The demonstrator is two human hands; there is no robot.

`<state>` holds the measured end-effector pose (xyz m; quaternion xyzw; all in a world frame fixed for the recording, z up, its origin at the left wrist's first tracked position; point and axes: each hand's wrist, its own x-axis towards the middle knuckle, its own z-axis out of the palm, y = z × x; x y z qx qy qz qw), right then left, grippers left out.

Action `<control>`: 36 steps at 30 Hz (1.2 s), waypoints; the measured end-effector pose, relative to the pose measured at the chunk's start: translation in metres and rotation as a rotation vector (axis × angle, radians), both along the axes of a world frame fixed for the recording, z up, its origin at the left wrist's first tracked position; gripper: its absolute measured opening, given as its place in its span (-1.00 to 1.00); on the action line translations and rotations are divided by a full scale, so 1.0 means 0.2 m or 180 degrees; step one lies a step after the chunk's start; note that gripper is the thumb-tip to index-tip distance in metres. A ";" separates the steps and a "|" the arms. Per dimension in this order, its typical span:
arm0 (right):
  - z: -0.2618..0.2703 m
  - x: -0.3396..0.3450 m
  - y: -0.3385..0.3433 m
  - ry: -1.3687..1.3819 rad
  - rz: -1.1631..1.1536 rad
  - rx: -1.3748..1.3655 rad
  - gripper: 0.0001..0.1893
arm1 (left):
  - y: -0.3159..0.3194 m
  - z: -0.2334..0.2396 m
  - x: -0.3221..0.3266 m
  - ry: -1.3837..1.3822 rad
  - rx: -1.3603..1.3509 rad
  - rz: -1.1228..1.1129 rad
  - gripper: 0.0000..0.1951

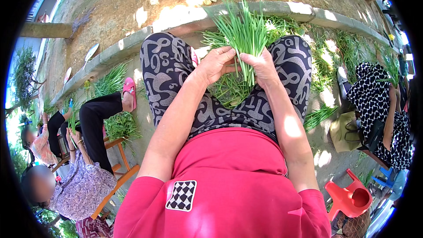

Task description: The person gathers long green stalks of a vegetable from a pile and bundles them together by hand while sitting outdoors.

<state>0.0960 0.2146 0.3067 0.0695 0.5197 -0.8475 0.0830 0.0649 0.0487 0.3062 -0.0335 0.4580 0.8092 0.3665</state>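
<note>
My right hand (262,67) grips a bunch of long green leaves, likely garlic chives (246,33), with the thumb across the pale stem ends. The leaves fan upward, away from me, between my knees. My left hand (216,62) is at the left side of the bunch, its thumb and fingers pinched around a few thin stems. Below both hands, loose cut leaves (229,89) lie on the ground between my thighs. Another bundle of leaves (213,39) rests behind the held bunch, partly hidden by it.
A concrete curb (198,23) runs across in front of me. Piles of greens (324,56) lie at right. Seated people at left (79,185) and right (366,89) hold similar greens. A red plastic stool (347,193) stands lower right; a wooden chair (124,172) is at left.
</note>
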 end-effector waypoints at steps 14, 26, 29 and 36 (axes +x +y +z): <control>-0.03 0.00 -0.01 0.0158 0.0056 0.0041 -0.56 | 0.03 0.01 0.03 0.0042 -0.0054 -0.0068 -0.74; 0.01 0.01 -0.01 -0.0157 0.0592 -0.0015 -0.52 | 0.02 -0.01 0.02 -0.0123 -0.0085 -0.0238 -0.65; 0.02 0.02 -0.03 -0.0027 0.0925 -0.0045 -0.50 | 0.04 0.02 0.05 -0.0398 0.0264 -0.0098 -0.60; 0.08 0.02 -0.03 -0.0494 0.1469 0.0107 -0.55 | 0.07 0.02 0.04 0.0084 0.0585 0.0423 -0.61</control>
